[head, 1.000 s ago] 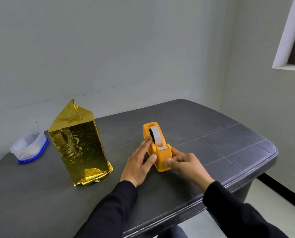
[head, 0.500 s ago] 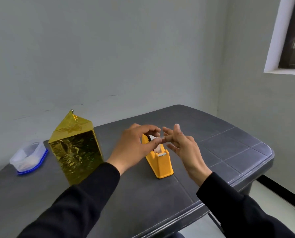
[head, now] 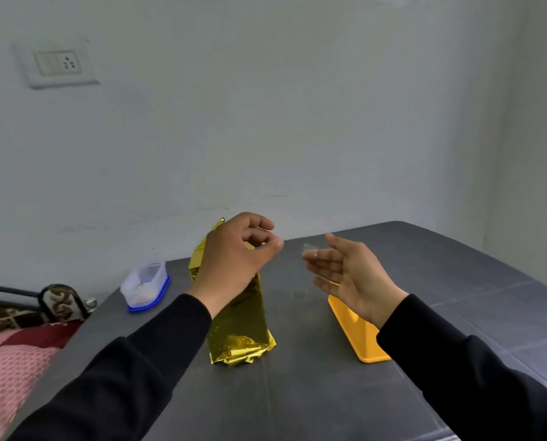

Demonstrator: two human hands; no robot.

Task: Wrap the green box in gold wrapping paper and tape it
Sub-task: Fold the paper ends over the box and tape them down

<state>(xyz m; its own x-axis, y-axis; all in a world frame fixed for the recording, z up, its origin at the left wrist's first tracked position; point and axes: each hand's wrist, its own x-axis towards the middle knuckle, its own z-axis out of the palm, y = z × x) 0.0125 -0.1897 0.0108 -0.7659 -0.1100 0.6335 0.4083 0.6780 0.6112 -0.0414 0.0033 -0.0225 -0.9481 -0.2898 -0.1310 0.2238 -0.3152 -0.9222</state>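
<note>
One gold-wrapped box (head: 237, 310), two hands.

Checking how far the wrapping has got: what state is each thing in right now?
Gold-wrapped box: upright, fully covered.
Tape dispenser: on table, untouched.
Tape piece: stuck on right fingertips.
Plastic container: lidded.
Left hand: curled, raised.
Right hand: open.

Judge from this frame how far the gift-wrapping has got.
Done: the tall box wrapped in crinkled gold foil stands upright, no green showing. In hand: a small clear tape piece clings to the right hand's fingertips; the left hand hovers curled. Left: sticking it down, probably on the loose bottom folds.
</note>
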